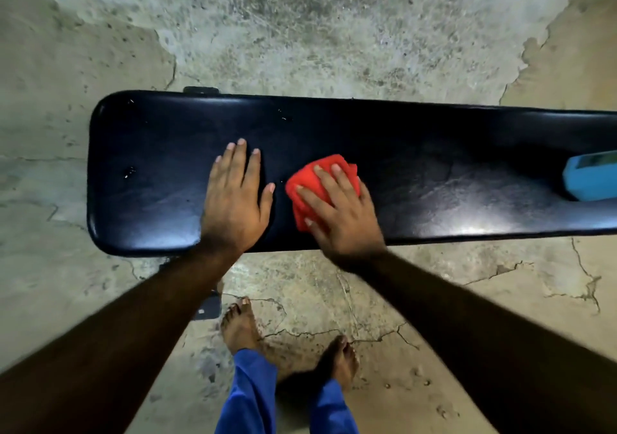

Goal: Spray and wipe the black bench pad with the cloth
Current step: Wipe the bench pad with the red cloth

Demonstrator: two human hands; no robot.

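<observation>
- Lying across the cracked concrete floor (334, 42), the black bench pad (434, 153) fills the middle of the view, and every place below is given relative to it.
- The red cloth (315, 179) sits bunched at the pad's centre under the right hand (340, 209), whose spread fingers press it flat, probably for wiping pressure.
- The left hand (235, 196) rests open, palm down on the pad just beside the cloth, likely bracing the person.
- A blue object (589, 178), possibly the spray bottle, lies at the pad's right end, in the way of a full stroke.
- Bare feet (238, 328) stand on the floor near the pad's front edge.
</observation>
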